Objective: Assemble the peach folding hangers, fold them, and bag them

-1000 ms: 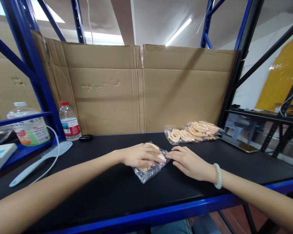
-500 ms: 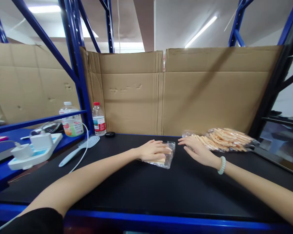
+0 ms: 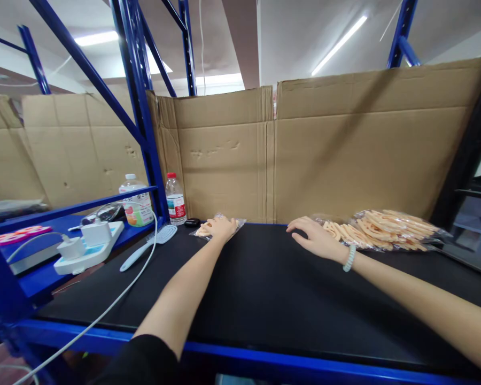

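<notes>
At the back of the black tabletop, my left hand [image 3: 223, 228] is closed over a small clear plastic bag [image 3: 204, 230] of tan pieces, which shows on both sides of the hand. Some of its fingertips are hidden. To the right, my right hand [image 3: 313, 238] is open with nothing in it, fingers slightly bent and thumb apart. A pale green coiled band circles that wrist. Just beyond the right hand lie clear bags of long tan strips [image 3: 395, 230].
A red-capped bottle [image 3: 175, 200] and a small black case [image 3: 192, 222] stand at the back left. A light blue hairbrush [image 3: 149, 247] lies near a white cable. On the left shelf are a power strip [image 3: 90, 254] and a large bottle [image 3: 138, 206]. Cardboard [image 3: 369, 144] walls the back.
My left hand has moved left and back across the table with the small bag. My right hand stays near the larger bags, its fingers slightly more bent. The view has shifted a little.
</notes>
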Action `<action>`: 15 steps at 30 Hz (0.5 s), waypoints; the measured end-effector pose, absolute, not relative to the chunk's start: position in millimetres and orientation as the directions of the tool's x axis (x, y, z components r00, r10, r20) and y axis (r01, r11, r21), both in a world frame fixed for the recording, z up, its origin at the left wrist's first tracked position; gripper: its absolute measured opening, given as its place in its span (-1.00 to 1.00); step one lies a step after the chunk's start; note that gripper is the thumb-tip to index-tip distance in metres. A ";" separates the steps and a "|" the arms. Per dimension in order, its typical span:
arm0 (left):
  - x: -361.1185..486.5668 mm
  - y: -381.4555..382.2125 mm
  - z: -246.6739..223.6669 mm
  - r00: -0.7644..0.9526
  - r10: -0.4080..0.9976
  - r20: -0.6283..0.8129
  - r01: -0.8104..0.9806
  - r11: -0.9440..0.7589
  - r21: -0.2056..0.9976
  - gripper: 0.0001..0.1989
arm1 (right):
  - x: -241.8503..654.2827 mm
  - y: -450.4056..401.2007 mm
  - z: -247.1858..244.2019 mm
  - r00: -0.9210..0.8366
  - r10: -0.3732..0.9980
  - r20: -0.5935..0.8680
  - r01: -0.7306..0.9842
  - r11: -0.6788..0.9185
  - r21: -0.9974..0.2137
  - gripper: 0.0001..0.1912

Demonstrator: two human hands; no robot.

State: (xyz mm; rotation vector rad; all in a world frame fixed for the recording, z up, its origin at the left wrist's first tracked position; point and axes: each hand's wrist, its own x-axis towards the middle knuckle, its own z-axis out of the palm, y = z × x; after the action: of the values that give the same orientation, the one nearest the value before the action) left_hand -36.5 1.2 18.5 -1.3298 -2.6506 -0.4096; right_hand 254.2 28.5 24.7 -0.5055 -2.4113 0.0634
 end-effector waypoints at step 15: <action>-39.9 31.6 16.0 -0.868 0.446 0.219 0.492 0.829 0.266 -0.39 | 284.7 -45.1 32.7 -0.707 0.401 0.583 0.292 0.916 -0.276 -0.82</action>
State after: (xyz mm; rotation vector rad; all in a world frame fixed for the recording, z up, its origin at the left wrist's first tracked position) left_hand -39.9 31.6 16.0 -0.7385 -2.8619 -0.4755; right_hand 284.7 -45.1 32.7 -0.4919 -2.4027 0.2131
